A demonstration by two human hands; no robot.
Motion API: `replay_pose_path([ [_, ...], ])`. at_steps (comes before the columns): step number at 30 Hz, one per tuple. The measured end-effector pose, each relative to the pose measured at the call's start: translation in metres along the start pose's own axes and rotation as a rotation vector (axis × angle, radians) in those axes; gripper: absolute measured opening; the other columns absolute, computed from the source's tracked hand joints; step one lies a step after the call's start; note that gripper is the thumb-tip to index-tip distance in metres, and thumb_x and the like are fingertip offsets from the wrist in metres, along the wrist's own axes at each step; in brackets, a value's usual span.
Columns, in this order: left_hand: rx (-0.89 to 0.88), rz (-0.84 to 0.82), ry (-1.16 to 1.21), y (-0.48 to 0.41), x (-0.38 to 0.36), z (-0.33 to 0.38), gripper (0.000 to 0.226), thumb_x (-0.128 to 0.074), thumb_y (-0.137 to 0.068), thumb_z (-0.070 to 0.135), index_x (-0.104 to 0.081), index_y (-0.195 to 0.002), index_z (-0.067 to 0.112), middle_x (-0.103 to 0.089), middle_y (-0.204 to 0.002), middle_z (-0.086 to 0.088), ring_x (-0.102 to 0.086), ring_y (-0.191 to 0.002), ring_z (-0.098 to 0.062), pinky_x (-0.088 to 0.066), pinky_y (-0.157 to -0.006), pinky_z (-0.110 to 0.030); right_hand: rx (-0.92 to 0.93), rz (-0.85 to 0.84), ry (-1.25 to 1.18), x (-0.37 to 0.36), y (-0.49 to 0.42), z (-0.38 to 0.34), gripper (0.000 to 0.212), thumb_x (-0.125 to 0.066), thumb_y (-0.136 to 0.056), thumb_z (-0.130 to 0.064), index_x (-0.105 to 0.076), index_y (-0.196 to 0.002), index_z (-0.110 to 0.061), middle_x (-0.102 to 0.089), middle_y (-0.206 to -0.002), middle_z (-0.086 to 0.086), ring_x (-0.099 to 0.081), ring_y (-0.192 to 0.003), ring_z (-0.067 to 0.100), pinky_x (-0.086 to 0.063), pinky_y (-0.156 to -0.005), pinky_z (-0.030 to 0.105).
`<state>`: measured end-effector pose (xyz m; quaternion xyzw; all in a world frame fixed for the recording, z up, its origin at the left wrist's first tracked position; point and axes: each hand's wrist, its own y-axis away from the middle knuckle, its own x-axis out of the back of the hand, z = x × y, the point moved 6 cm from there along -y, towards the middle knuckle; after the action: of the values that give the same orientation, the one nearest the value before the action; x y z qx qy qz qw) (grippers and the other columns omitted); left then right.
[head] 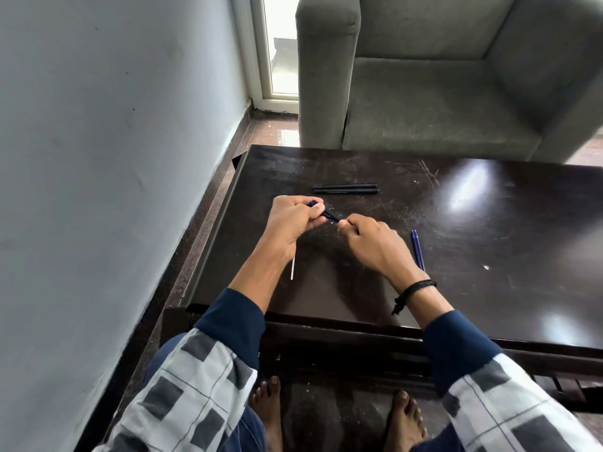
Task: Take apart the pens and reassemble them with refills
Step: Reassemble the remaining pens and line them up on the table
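A thin pale refill (pixel 292 270) is left on the dark table (pixel 489 256), partly hidden under the left wrist. Blue refills (pixel 418 251) are kept in reach beside the right hand (pixel 368 238). Above the table a dark blue pen (pixel 329 216) is gripped at the barrel by the left hand (pixel 292 220) and pinched at its tip by the right, presumably for twisting. The joint is hidden by fingers. Beyond, two dark pens (pixel 345 188) are laid together.

One head-worn wide-angle view, looking forward and steeply down, close over the table (pixel 489 256), with left hand (pixel 292 220) and right hand (pixel 375 246) mid-frame, armchair (pixel 424 93) at 1 o'clock, wall (pixel 114 158) at 9 o'clock.
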<state>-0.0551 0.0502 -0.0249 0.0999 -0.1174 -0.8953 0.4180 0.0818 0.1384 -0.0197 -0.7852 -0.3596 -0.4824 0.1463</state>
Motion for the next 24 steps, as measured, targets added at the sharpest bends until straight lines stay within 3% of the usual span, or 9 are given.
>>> replay_pose_path([
  [4, 0.003, 0.085, -0.024, -0.006, 0.020, 0.008, 0.011, -0.066, -0.091, -0.008, -0.072, -0.088, 0.001, -0.068, -0.091, -0.014, -0.070, -0.071, -0.015, -0.061, -0.067, -0.020, -0.073, -0.089, -0.107, -0.001, -0.006, 0.017, 0.018, -0.050, -0.096, -0.042, -0.062, -0.092, -0.028, -0.069, -0.095, 0.003, -0.063, -0.098, 0.033, -0.049, -0.088, 0.041],
  [6, -0.008, 0.106, -0.215, -0.013, 0.027, 0.006, 0.016, -0.070, -0.089, -0.002, -0.072, -0.104, 0.005, -0.070, -0.099, -0.014, -0.072, -0.075, -0.015, -0.063, -0.071, -0.025, -0.165, -0.056, -0.321, 0.001, -0.009, 0.030, 0.021, -0.057, -0.088, -0.041, -0.066, -0.084, -0.023, -0.068, -0.077, 0.001, -0.065, -0.074, 0.026, -0.057, -0.082, 0.046],
  [8, -0.013, 0.075, -0.499, -0.013, 0.022, 0.002, 0.038, -0.076, -0.083, 0.011, -0.068, -0.120, 0.018, -0.073, -0.103, -0.011, -0.075, -0.078, -0.018, -0.062, -0.084, -0.035, -0.246, 0.009, -0.578, 0.006, -0.010, 0.037, 0.018, -0.060, -0.090, -0.030, -0.071, -0.082, -0.018, -0.063, -0.068, 0.002, -0.060, -0.059, 0.017, -0.060, -0.069, 0.041],
  [10, -0.040, 0.023, -0.808, -0.006, 0.009, 0.001, 0.053, -0.075, -0.080, 0.026, -0.059, -0.131, 0.029, -0.070, -0.116, -0.009, -0.073, -0.097, -0.025, -0.054, -0.099, -0.037, -0.303, 0.038, -0.791, 0.010, -0.010, 0.039, 0.015, -0.062, -0.094, -0.017, -0.074, -0.091, -0.008, -0.058, -0.072, 0.002, -0.057, -0.060, 0.013, -0.060, -0.066, 0.033],
  [13, -0.103, -0.048, -1.056, 0.006, -0.011, -0.001, 0.059, -0.068, -0.091, 0.027, -0.045, -0.145, 0.028, -0.059, -0.131, -0.016, -0.058, -0.120, -0.035, -0.043, -0.101, -0.036, -0.366, 0.060, -0.972, 0.015, -0.007, 0.037, 0.016, -0.066, -0.092, -0.015, -0.076, -0.096, -0.002, -0.056, -0.073, 0.003, -0.056, -0.061, 0.013, -0.058, -0.067, 0.029],
  [17, -0.127, -0.086, -1.096, 0.008, -0.022, -0.014, 0.056, -0.066, -0.094, 0.029, -0.042, -0.143, 0.025, -0.057, -0.135, -0.015, -0.056, -0.122, -0.034, -0.041, -0.095, -0.033, -0.404, 0.100, -1.030, 0.015, -0.005, 0.041, 0.015, -0.070, -0.088, -0.015, -0.078, -0.094, -0.004, -0.058, -0.069, 0.000, -0.050, -0.047, 0.005, -0.042, -0.046, 0.019],
  [20, -0.133, -0.110, -1.083, 0.005, -0.026, -0.023, 0.053, -0.071, -0.091, 0.037, -0.047, -0.137, 0.027, -0.060, -0.132, -0.010, -0.057, -0.121, -0.030, -0.036, -0.085, -0.029, -0.419, 0.115, -1.074, 0.011, -0.010, 0.047, 0.020, -0.072, -0.086, -0.016, -0.077, -0.099, -0.002, -0.058, -0.082, 0.005, -0.045, -0.055, 0.008, -0.036, -0.049, 0.021],
  [24, -0.170, -0.100, -1.079, 0.002, -0.026, -0.024, 0.038, -0.071, -0.088, 0.046, -0.059, -0.119, 0.028, -0.069, -0.112, -0.003, -0.062, -0.111, -0.023, -0.038, -0.083, -0.028, -0.422, 0.135, -1.088, 0.008, -0.015, 0.052, 0.024, -0.074, -0.086, -0.015, -0.075, -0.104, 0.001, -0.063, -0.085, 0.008, -0.050, -0.056, 0.008, -0.040, -0.049, 0.020],
])
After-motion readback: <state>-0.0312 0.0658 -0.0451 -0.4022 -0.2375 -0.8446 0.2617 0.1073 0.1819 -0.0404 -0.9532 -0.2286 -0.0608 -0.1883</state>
